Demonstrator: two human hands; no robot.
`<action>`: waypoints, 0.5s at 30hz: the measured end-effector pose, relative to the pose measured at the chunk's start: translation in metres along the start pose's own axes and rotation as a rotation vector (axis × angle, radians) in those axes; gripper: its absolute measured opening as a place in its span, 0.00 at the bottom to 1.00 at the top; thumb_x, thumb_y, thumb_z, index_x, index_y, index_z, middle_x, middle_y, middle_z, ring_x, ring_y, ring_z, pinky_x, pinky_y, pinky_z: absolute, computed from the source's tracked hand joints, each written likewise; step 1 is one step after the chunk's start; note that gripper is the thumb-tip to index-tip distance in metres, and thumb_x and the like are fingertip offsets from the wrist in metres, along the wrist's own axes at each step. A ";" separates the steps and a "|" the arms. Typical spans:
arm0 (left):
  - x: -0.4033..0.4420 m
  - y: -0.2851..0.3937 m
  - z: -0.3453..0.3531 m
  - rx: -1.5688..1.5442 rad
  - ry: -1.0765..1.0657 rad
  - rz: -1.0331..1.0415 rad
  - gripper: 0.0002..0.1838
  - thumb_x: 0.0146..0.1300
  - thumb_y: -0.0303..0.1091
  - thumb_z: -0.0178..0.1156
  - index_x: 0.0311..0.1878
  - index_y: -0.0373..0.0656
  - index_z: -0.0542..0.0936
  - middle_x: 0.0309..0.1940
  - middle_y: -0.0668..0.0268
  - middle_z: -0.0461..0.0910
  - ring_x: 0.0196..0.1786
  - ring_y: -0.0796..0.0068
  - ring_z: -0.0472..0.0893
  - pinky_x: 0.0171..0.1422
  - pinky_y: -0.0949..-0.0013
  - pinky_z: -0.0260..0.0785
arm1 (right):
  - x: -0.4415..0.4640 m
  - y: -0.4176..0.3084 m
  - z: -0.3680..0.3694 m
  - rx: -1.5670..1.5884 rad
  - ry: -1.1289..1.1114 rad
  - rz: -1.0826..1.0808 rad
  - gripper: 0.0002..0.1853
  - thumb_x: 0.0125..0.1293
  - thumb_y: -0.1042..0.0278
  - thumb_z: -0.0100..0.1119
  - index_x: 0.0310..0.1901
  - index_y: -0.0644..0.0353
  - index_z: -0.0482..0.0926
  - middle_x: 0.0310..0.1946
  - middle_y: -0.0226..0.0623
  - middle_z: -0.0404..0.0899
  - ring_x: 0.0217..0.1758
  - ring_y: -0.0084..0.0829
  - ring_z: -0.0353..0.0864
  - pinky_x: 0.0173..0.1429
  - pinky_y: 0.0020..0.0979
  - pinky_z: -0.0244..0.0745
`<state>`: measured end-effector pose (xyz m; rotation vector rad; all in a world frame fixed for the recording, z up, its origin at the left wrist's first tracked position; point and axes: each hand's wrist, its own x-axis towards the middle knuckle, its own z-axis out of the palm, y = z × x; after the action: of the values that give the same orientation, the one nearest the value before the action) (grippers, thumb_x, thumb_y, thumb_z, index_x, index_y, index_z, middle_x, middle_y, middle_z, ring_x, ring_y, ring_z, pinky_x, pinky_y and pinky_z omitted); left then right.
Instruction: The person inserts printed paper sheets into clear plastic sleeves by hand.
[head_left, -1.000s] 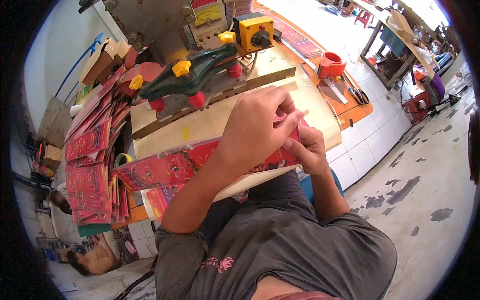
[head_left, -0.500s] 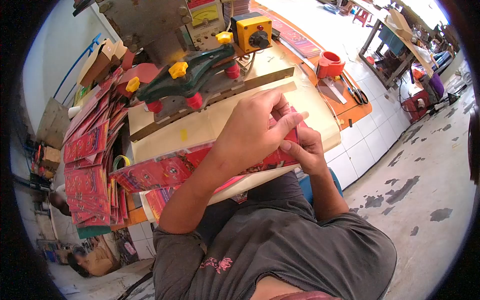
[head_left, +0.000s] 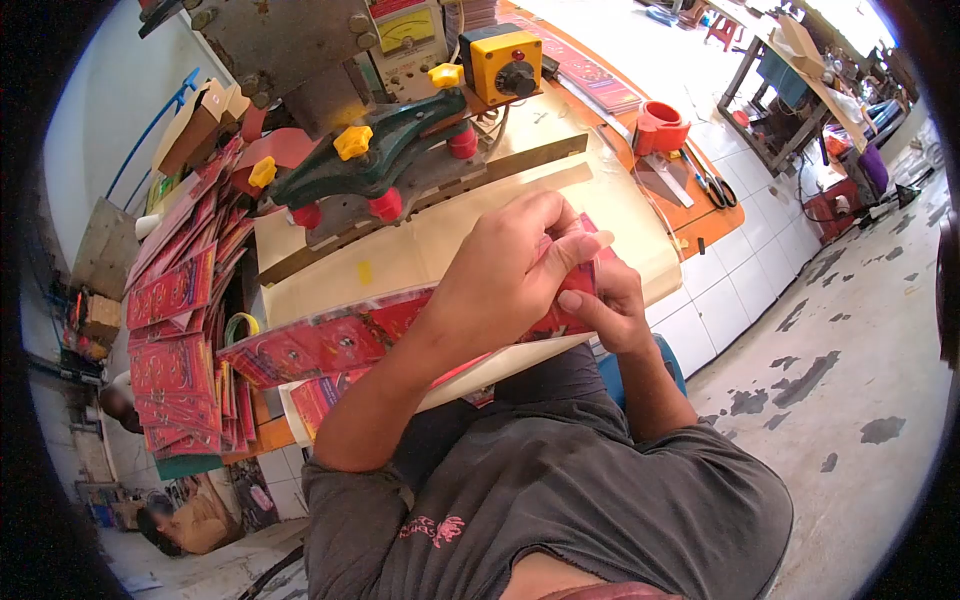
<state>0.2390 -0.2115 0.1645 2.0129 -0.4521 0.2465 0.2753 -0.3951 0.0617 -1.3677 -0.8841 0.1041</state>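
Note:
A long red printed strip (head_left: 320,346), glossy like plastic packaging, stretches across the front of the cream work surface. Its right end is pinched in both hands. My left hand (head_left: 510,262) reaches over the strip from above, thumb and fingers closed on that end. Close beside it, my right hand (head_left: 612,305) grips the same end between thumb and curled fingers. Just what the left fingertips do behind the thumb is hidden. Under the strip, another red printed sheet (head_left: 318,395) shows near the table's front edge.
Beyond the hands stands a machine with a dark green clamp bar (head_left: 400,150) and yellow knobs. Red printed pieces (head_left: 175,370) pile up at left. An orange tape dispenser (head_left: 660,130) and scissors (head_left: 712,185) lie at right. Another person (head_left: 195,520) is at lower left.
Both hands keep their hold on the strip's end. My left hand and forearm have shifted very slightly, and the right thumb has moved a little.

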 end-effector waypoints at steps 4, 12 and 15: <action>-0.004 -0.002 0.000 -0.053 -0.026 0.016 0.15 0.77 0.39 0.58 0.38 0.35 0.76 0.33 0.64 0.77 0.40 0.72 0.77 0.50 0.67 0.71 | -0.002 -0.001 0.000 -0.044 -0.021 -0.029 0.12 0.69 0.66 0.67 0.44 0.68 0.85 0.34 0.36 0.85 0.37 0.25 0.81 0.44 0.30 0.75; -0.018 -0.005 -0.018 -0.771 0.113 -0.037 0.16 0.83 0.44 0.49 0.43 0.41 0.75 0.31 0.69 0.76 0.37 0.82 0.77 0.50 0.74 0.72 | -0.011 0.014 -0.007 -0.012 -0.010 -0.019 0.13 0.69 0.67 0.66 0.46 0.69 0.86 0.37 0.40 0.88 0.40 0.26 0.84 0.47 0.29 0.77; -0.032 -0.009 -0.038 -0.798 0.192 -0.040 0.17 0.82 0.45 0.49 0.43 0.41 0.73 0.24 0.72 0.70 0.30 0.79 0.77 0.37 0.76 0.69 | -0.012 0.007 -0.010 0.131 0.080 0.086 0.13 0.69 0.67 0.66 0.46 0.71 0.86 0.38 0.39 0.88 0.41 0.26 0.84 0.48 0.29 0.77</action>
<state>0.2140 -0.1671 0.1635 1.2033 -0.3165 0.1906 0.2761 -0.4075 0.0505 -1.2792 -0.7391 0.1693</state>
